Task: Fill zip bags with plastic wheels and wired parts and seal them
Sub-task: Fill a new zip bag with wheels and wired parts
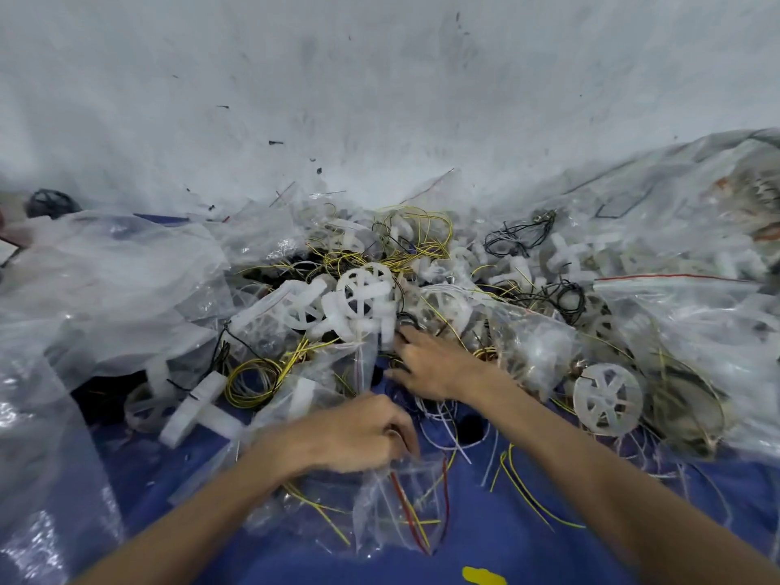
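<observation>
Most of the view is a heap of loose parts [401, 268] banked against a pale wall, with a large clear plastic sheet [105, 289] slumped on the left and filled bags [675, 331] piled on the right; below it runs a blue surface [506, 542], and I cannot tell whether it is a tabletop cover or cloth; nearest the person lies the zip bag [401, 513], crumpled, with its mouth towards the heap; white plastic wheels [365, 291] sit on the heap's crest, and one more wheel [608, 399] lies to the right; yellow wires [253, 373] coil between them. Of the hands, the left hand [358, 432] is curled and pinches the zip bag's rim; the right hand [430, 365] reaches into the heap with fingers stretched and spread, tips among dark wires, holding nothing I can make out. The step looks like fetching the next part; it would go best if the left hand holds the mouth wide and steady, and the right lifts one piece clear of the tangle before carrying it over, so that no trailing wire drags others along or catches in the seal. Red and yellow strands show through the bag; whether the red is wire or the seal stripe is unclear; the right fingertips are blurred, and the heap's lower layers are buried.
</observation>
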`<move>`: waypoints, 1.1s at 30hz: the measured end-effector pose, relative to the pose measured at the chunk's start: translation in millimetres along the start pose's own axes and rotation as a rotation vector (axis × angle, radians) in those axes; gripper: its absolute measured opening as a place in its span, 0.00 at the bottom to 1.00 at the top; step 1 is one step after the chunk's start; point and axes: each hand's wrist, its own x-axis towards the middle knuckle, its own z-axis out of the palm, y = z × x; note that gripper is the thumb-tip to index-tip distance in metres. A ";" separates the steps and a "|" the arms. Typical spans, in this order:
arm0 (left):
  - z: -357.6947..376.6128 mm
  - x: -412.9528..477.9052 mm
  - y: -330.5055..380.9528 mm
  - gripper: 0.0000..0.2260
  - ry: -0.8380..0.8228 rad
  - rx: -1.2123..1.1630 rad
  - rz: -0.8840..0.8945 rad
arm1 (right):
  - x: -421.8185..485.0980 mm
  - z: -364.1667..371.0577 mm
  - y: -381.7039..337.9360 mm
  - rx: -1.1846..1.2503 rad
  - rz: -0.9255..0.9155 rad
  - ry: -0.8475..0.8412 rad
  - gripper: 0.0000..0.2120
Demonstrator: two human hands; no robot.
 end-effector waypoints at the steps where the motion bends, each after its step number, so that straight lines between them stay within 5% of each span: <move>1: 0.3 0.6 -0.5 0.10 -0.007 -0.006 0.003 | 5.2 2.5 -1.5 0.008 -0.031 -0.006 0.27; 7: -0.7 0.0 -2.1 0.11 -0.029 -0.050 0.007 | 7.8 6.1 16.2 0.042 -0.024 -0.120 0.27; 14: -0.7 -0.9 -4.5 0.09 -0.034 -0.060 -0.014 | -18.6 -1.8 66.2 0.035 0.143 0.369 0.16; 19: 0.2 -1.7 -4.8 0.09 -0.038 -0.066 -0.017 | -22.0 -12.1 76.9 -0.024 0.345 0.354 0.15; 23: 0.3 -1.0 -5.1 0.10 -0.040 -0.084 -0.016 | -33.0 -38.0 99.2 -0.048 0.607 0.081 0.17; 27: 1.5 0.2 -6.7 0.11 -0.036 -0.114 -0.006 | -23.6 -56.8 87.6 -0.061 0.591 0.556 0.17; 28: 1.2 0.2 -7.1 0.11 -0.032 -0.111 -0.004 | -16.3 -58.6 80.5 0.012 0.482 0.537 0.20; 31: 0.4 -0.7 -6.8 0.11 -0.022 -0.108 -0.001 | 2.0 -40.7 64.5 0.058 0.253 0.074 0.33; 33: -0.1 -1.6 -6.7 0.11 -0.012 -0.124 -0.011 | 4.4 -23.4 65.7 -0.039 0.243 0.028 0.32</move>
